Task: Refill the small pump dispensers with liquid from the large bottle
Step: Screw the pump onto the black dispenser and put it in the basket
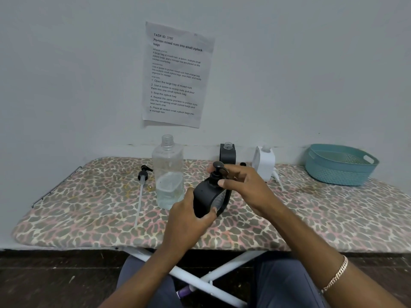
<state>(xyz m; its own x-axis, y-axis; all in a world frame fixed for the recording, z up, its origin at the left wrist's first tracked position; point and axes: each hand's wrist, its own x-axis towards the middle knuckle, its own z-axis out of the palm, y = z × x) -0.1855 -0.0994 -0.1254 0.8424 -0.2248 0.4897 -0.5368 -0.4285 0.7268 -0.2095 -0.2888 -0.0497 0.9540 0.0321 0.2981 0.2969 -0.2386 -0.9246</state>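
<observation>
My left hand (189, 215) grips the body of a small black dispenser (208, 197), held tilted above the board. My right hand (242, 185) has fingers curled round its black pump head (219, 168). The large clear bottle (168, 172) stands uncapped just left of it, about a third full. Its long-tubed black pump (142, 176) lies on the board to the left. Behind stand a second black dispenser (228, 153) and a white dispenser (264, 162), both without pumps. A white pump (277, 174) lies by the white one.
Everything sits on a leopard-print ironing board (89, 210) against a white wall. A teal plastic basket (340, 164) stands at the far right. A printed sheet (176, 73) is taped to the wall. My knees and the board's white legs (193, 278) are below.
</observation>
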